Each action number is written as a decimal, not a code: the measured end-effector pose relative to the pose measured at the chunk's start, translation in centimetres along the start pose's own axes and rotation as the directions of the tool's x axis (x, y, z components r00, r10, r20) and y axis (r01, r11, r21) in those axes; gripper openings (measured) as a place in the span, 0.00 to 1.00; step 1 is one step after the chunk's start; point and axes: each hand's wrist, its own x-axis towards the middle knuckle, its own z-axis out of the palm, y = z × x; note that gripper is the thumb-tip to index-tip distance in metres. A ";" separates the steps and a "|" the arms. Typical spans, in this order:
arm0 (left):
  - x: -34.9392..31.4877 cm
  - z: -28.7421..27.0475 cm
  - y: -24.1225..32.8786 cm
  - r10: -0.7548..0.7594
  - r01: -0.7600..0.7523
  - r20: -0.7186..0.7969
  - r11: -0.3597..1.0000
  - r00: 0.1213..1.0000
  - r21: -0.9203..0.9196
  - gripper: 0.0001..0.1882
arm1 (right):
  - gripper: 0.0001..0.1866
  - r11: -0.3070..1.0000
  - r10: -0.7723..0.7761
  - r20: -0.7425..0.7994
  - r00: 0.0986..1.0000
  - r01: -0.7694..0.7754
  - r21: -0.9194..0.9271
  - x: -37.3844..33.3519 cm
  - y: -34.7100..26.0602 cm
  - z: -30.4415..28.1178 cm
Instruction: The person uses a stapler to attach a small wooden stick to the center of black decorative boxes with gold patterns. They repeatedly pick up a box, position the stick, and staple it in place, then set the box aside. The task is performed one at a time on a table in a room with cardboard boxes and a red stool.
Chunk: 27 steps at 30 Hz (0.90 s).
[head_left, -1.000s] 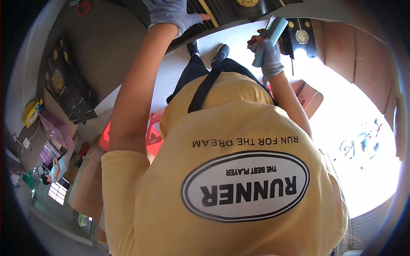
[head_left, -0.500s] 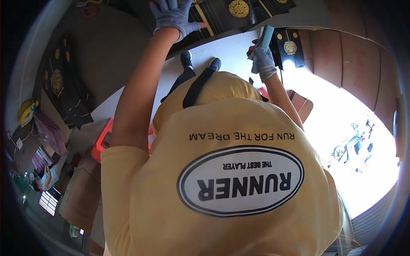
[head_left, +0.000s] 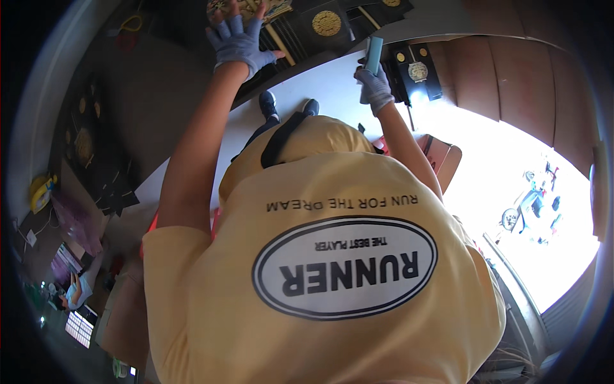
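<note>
My left hand (head_left: 239, 50), in a grey glove with bare fingertips, is spread out flat. Beneath it lie dark printed sheets (head_left: 306, 25) with gold round patterns and pale gold strips, on the grey work surface (head_left: 173, 70). My right hand (head_left: 374, 86), gloved likewise, grips a pale blue-green flat block (head_left: 373, 55) beside the surface's near edge. Its fingers are partly hidden, and I cannot make out the block's exact kind.
More dark gold-patterned pieces (head_left: 417, 69) hang or lie to the right, near brown cardboard (head_left: 527, 80). Others (head_left: 89, 144) are at left. A yellow loop-handled tool (head_left: 132, 24) rests at upper left. Red stool parts (head_left: 151, 233) show beside me. A person (head_left: 78, 291) is at far left.
The whole view has shifted slightly. My left hand remains spread on the sheets, with more gold pattern showing past its fingertips. My right hand has turned a little, still holding the block.
</note>
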 end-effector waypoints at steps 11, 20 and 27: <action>0.3 1.7 -0.9 0.042 -0.042 0.005 0.994 0.999 -0.101 0.57 | 0.14 0.996 0.019 0.179 0.984 -0.003 -0.087 2.4 -0.9 -1.3; 0.3 1.1 -0.6 0.029 -0.028 0.060 0.999 0.998 -0.023 0.56 | 0.19 0.935 0.139 0.356 0.924 -0.004 -0.355 2.8 -1.4 -0.6; 1.2 -5.0 2.0 -0.121 0.125 0.427 0.992 0.896 0.019 0.58 | 0.21 0.446 0.105 0.131 0.986 0.071 -0.892 0.8 -4.4 3.6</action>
